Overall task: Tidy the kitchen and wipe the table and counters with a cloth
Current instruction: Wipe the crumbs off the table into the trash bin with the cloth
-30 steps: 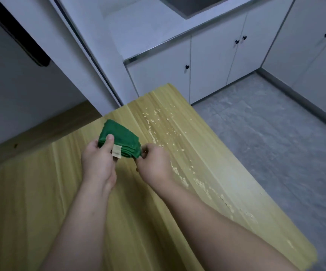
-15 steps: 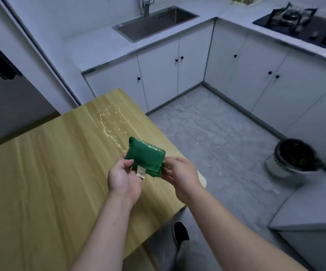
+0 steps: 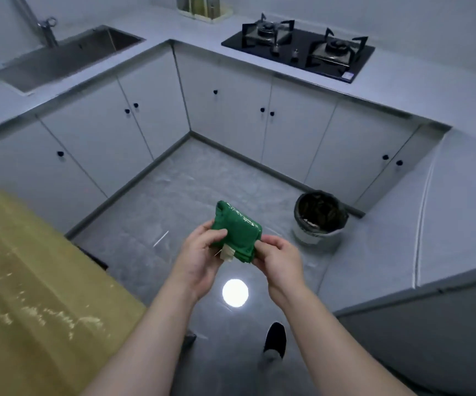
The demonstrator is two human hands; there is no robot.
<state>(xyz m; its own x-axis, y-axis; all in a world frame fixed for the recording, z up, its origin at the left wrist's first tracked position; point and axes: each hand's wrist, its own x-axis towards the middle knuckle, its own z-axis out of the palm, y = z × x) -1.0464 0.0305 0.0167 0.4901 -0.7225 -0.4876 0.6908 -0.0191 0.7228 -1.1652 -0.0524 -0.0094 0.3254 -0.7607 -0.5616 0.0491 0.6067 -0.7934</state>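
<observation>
A folded green cloth point(image 3: 239, 230) with a small pale label is held up over the grey floor, with pale crumbs lying on its top. My left hand point(image 3: 199, 261) grips its left edge, thumb on top. My right hand point(image 3: 279, 258) pinches its right lower edge. The wooden table point(image 3: 31, 295) lies at the lower left, with crumbs scattered over it. White counters point(image 3: 431, 92) run along the back and right.
A bin point(image 3: 318, 218) lined with a black bag stands on the floor to the right of the cloth. A sink point(image 3: 65, 55) is at the back left, a gas hob point(image 3: 299, 47) at the back. My black shoe point(image 3: 275, 337) shows below.
I have turned right, away from the table. Both hands carried the cloth off the table and now hold it over the floor near the bin.
</observation>
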